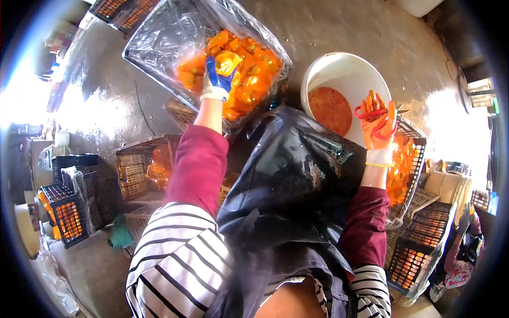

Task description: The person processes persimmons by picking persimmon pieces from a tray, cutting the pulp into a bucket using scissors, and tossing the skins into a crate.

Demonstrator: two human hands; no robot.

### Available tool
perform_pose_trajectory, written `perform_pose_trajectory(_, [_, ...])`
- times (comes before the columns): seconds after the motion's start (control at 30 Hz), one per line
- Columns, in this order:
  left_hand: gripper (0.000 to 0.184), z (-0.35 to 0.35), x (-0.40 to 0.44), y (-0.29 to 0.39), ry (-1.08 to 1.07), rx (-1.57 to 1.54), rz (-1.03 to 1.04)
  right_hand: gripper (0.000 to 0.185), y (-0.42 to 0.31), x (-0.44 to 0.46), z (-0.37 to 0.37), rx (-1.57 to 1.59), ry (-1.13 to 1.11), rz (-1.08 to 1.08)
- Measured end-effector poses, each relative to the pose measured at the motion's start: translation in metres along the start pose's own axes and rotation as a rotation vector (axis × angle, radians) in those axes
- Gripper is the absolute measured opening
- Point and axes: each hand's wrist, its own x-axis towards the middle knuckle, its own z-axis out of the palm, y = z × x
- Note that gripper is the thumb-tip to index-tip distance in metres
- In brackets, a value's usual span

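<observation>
in the head view, the left hand (218, 82), in a blue and white glove, reaches into a box lined with clear plastic (159, 50) and has its fingers closed around a shiny yellow pepper (228, 62), which sits at the top of a heap of orange pieces (257, 95). the right hand (379, 127), in an orange glove, grips red-handled scissors (366, 113), the blades pointing out to the right. it is in front of the right side of a white bucket (366, 69) with a reddish mass (330, 110) inside. a black apron (286, 180) covers the lap between the arms. just beside the right wrist is a crate (419, 153) holding more orange pieces. a brown crate (132, 172) lies left of the left arm, and another person (461, 259) is at the far right.
</observation>
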Motion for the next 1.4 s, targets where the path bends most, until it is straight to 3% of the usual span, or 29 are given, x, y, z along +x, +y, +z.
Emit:
perform_pose_trajectory(0.03, [0.051, 0.027, -0.018, -0.001, 0.096, -0.037, 0.017, 0.049, 0.001, -0.002, 0.002, -0.026, 0.006, -0.004])
perform_pose_trajectory(0.13, [0.039, 0.004, 0.037, -0.039, -0.435, 0.099, 0.043, 0.049, 0.012, 0.004, -0.013, -0.134, -0.069, -0.035])
perform_pose_trajectory(0.17, [0.037, 0.033, 0.027, -0.054, -0.377, 0.205, 0.021, 0.047, 0.011, 0.005, -0.02, -0.326, -0.122, -0.073])
perform_pose_trajectory(0.2, [0.033, 0.069, 0.0, -0.065, -0.543, 0.819, 0.34, 0.045, 0.011, 0.007, -0.026, -0.516, -0.169, -0.121])
perform_pose_trajectory(0.23, [0.029, 0.107, -0.027, -0.075, -0.551, 1.363, 0.778, 0.042, 0.013, 0.005, -0.028, -0.535, -0.178, -0.11])
perform_pose_trajectory(0.37, [0.026, 0.157, -0.032, -0.158, -0.448, 0.843, 0.214, 0.038, 0.01, -0.008, -0.015, -0.338, -0.107, 0.052])
perform_pose_trajectory(0.4, [0.026, 0.149, -0.023, -0.175, -0.494, 0.982, 0.374, 0.037, 0.01, -0.017, -0.002, -0.378, -0.046, 0.042])
perform_pose_trajectory(0.5, [0.03, 0.153, -0.042, -0.174, -0.457, 0.956, 0.267, 0.03, 0.006, -0.025, -0.002, -0.546, -0.051, 0.07])
perform_pose_trajectory(0.53, [0.031, 0.15, -0.037, -0.177, -0.537, 0.705, 0.182, 0.024, 0.008, -0.014, -0.015, -0.942, -0.122, 0.003])
perform_pose_trajectory(0.57, [0.032, 0.153, -0.029, -0.179, -0.607, 0.447, 0.106, 0.024, 0.011, -0.008, -0.021, -0.976, -0.133, 0.02])
perform_pose_trajectory(0.67, [0.045, 0.145, -0.012, -0.183, -0.532, 0.393, -0.07, 0.021, 0.016, -0.004, -0.02, -1.132, -0.2, -0.003])
perform_pose_trajectory(0.77, [0.048, 0.143, -0.013, -0.179, -0.651, 0.667, -0.003, 0.019, -0.005, -0.03, 0.031, -1.492, -0.285, -0.148])
perform_pose_trajectory(0.87, [0.048, 0.131, 0.003, -0.181, -0.761, 0.889, 0.038, 0.023, 0.004, -0.018, 0.013, -1.46, -0.309, -0.083])
perform_pose_trajectory(0.93, [0.048, 0.145, -0.018, -0.172, -0.812, 0.761, -0.06, 0.026, 0.003, -0.023, 0.016, -1.356, -0.215, 0.116])
perform_pose_trajectory(0.97, [0.046, 0.146, -0.02, -0.175, -0.723, 0.601, -0.15, 0.028, 0.002, -0.024, 0.018, -1.301, -0.169, 0.211])
perform_pose_trajectory(1.07, [0.04, 0.156, -0.027, -0.176, -0.548, 0.12, -0.354, 0.03, 0.018, -0.001, -0.017, -1.507, -0.185, -0.05])
perform_pose_trajectory(1.17, [0.041, 0.169, -0.058, -0.168, -0.483, 0.39, -0.243, 0.031, 0.019, 0.009, -0.029, -1.193, -0.04, 0.061])
perform_pose_trajectory(1.23, [0.043, 0.165, -0.054, -0.18, -0.566, 0.646, -0.24, 0.032, 0.023, 0.016, -0.036, -1.357, -0.072, -0.085])
perform_pose_trajectory(1.3, [0.046, 0.158, -0.05, -0.18, -0.655, 1.111, 0.23, 0.032, 0.025, 0.015, -0.036, -1.502, -0.072, -0.206])
perform_pose_trajectory(1.37, [0.047, 0.158, -0.05, -0.184, -0.632, 0.852, 0.022, 0.031, 0.018, -0.01, -0.002, -1.635, -0.038, -0.3])
perform_pose_trajectory(1.4, [0.048, 0.158, -0.05, -0.185, -0.618, 0.722, -0.078, 0.027, 0.027, -0.001, -0.013, -1.481, -0.059, -0.223])
